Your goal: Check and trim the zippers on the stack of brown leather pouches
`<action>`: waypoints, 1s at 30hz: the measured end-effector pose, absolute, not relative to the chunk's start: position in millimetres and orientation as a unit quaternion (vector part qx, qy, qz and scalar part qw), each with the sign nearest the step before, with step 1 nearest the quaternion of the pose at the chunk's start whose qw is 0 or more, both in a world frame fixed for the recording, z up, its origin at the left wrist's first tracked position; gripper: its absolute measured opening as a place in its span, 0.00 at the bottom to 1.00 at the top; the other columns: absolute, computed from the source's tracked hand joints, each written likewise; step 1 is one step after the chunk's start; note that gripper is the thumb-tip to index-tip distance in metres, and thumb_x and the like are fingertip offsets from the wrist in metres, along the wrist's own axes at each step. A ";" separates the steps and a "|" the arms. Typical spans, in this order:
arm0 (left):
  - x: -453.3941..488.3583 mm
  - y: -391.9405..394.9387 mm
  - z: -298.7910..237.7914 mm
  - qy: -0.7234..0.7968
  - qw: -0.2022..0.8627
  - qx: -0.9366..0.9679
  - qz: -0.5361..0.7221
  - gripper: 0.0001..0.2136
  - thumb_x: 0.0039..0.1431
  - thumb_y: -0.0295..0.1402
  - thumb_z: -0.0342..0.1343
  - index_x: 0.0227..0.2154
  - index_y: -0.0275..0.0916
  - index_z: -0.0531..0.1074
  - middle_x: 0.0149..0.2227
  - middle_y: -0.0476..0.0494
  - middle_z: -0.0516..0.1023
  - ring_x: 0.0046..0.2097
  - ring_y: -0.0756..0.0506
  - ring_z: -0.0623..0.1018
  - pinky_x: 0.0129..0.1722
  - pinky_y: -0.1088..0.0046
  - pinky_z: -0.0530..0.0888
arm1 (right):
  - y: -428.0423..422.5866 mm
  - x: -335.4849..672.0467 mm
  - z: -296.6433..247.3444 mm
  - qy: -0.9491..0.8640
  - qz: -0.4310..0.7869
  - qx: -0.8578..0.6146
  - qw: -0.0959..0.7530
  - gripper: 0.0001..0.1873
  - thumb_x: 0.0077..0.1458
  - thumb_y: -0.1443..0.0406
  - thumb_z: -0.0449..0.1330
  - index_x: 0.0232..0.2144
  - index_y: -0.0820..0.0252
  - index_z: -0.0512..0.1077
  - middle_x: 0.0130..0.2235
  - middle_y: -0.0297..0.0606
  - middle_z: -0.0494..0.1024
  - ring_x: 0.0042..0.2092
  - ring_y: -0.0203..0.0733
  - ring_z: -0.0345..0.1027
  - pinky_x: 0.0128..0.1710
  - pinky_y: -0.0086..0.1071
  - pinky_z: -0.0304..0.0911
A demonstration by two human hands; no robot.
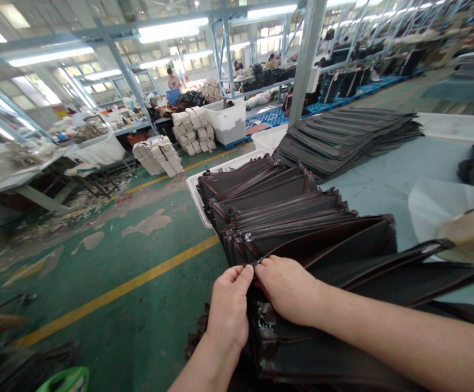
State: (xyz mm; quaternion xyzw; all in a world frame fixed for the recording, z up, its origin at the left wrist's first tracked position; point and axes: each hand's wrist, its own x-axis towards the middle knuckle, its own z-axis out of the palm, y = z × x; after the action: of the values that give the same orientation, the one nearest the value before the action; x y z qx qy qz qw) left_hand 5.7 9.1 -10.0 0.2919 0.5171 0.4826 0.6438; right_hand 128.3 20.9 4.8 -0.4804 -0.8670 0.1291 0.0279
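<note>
Worktop (384,179), left edge, near end. Both hands work at one end of a dark brown pouch (368,275).

- Left hand (229,310): thumb and forefinger pinched shut on the pouch's top corner, the other fingers curled under.
- Right hand (288,288): knuckles up, fingertips closed on the same corner. It touches the left hand there. What small part sits in the pinch cannot be made out.
- Pouch: stands on its long edge and leans away from the person. Its long axis runs from the pinched corner at the left edge out to the right across the worktop.

Containers:
- White tray (194,190) at the left edge, further along. It holds the far end of a row (278,201) of similar dark pouches, all on edge and overlapping like files. The row runs along the left edge, from the hands away from the person.
- White bin (229,122) on the floor (147,283) past the worktop. Its contents cannot be told. Pale cartons (194,133) are stacked beside it.

Other things: a flat stack (343,136) of dark panels lies at the far end of the worktop. A cream block (472,231) sits toward the right edge. A yellow line (114,294) crosses the green floor.

Writing: none legible on the pouches, tray or bin.
</note>
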 end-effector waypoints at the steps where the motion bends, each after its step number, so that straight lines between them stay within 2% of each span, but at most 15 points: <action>1: 5.9 8.8 -9.9 0.518 0.643 0.291 0.483 0.08 0.43 0.33 0.59 0.24 0.34 0.71 0.24 0.46 0.72 0.29 0.50 0.68 0.33 0.75 0.64 | 20.9 128.3 4.7 -0.867 0.130 -0.480 0.028 0.10 0.52 0.69 0.48 0.32 0.63 0.70 0.33 0.43 0.73 0.36 0.45 0.66 0.35 0.35 0.59; 9: 5.7 6.0 -12.9 0.520 0.636 0.300 0.486 0.06 0.43 0.26 0.54 0.26 0.33 0.73 0.24 0.47 0.73 0.28 0.51 0.70 0.31 0.77 0.65 | 20.3 130.1 4.2 -0.863 0.158 -0.476 0.065 0.11 0.53 0.69 0.49 0.31 0.64 0.71 0.34 0.44 0.74 0.38 0.43 0.67 0.40 0.34 0.57; 15: 4.1 3.0 -11.0 0.505 0.659 0.299 0.470 0.10 0.46 0.32 0.57 0.32 0.34 0.72 0.26 0.45 0.74 0.30 0.50 0.70 0.32 0.75 0.66 | 31.8 136.4 8.1 -0.753 0.308 -0.542 0.211 0.10 0.51 0.62 0.52 0.24 0.61 0.70 0.24 0.34 0.73 0.27 0.35 0.65 0.28 0.27 0.58; 19: 3.9 2.3 -9.0 0.513 0.640 0.328 0.469 0.12 0.46 0.36 0.58 0.33 0.33 0.73 0.28 0.44 0.74 0.32 0.49 0.70 0.33 0.76 0.66 | 33.0 136.0 4.8 -0.755 0.274 -0.524 0.284 0.05 0.50 0.65 0.54 0.28 0.60 0.68 0.24 0.32 0.72 0.27 0.33 0.64 0.28 0.26 0.59; 21: 3.9 2.1 -8.1 0.526 0.622 0.345 0.465 0.12 0.46 0.37 0.57 0.32 0.33 0.73 0.28 0.44 0.74 0.32 0.49 0.70 0.33 0.76 0.65 | 31.8 135.3 3.9 -0.788 0.237 -0.496 0.279 0.07 0.51 0.67 0.52 0.33 0.60 0.69 0.27 0.34 0.73 0.29 0.34 0.65 0.31 0.27 0.59; 24: 4.0 1.7 -6.8 0.547 0.599 0.371 0.451 0.12 0.48 0.37 0.55 0.31 0.33 0.74 0.27 0.45 0.74 0.30 0.49 0.69 0.31 0.76 0.65 | 30.5 135.3 7.1 -0.843 0.153 -0.465 0.225 0.09 0.54 0.67 0.50 0.36 0.61 0.69 0.29 0.37 0.74 0.32 0.36 0.66 0.33 0.28 0.58; 30: 4.1 2.5 -6.5 0.578 0.550 0.412 0.440 0.09 0.47 0.36 0.54 0.29 0.35 0.73 0.27 0.47 0.74 0.28 0.49 0.67 0.30 0.77 0.65 | 29.1 137.6 19.7 -0.921 -0.004 -0.379 0.092 0.08 0.55 0.69 0.48 0.31 0.62 0.68 0.28 0.40 0.70 0.29 0.38 0.61 0.28 0.29 0.53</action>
State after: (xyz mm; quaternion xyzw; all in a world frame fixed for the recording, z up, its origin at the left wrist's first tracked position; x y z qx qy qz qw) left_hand 4.1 2.5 -6.5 0.4119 0.5783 0.4400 0.5498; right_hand 137.6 29.1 19.7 -0.3790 -0.9208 -0.0041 0.0921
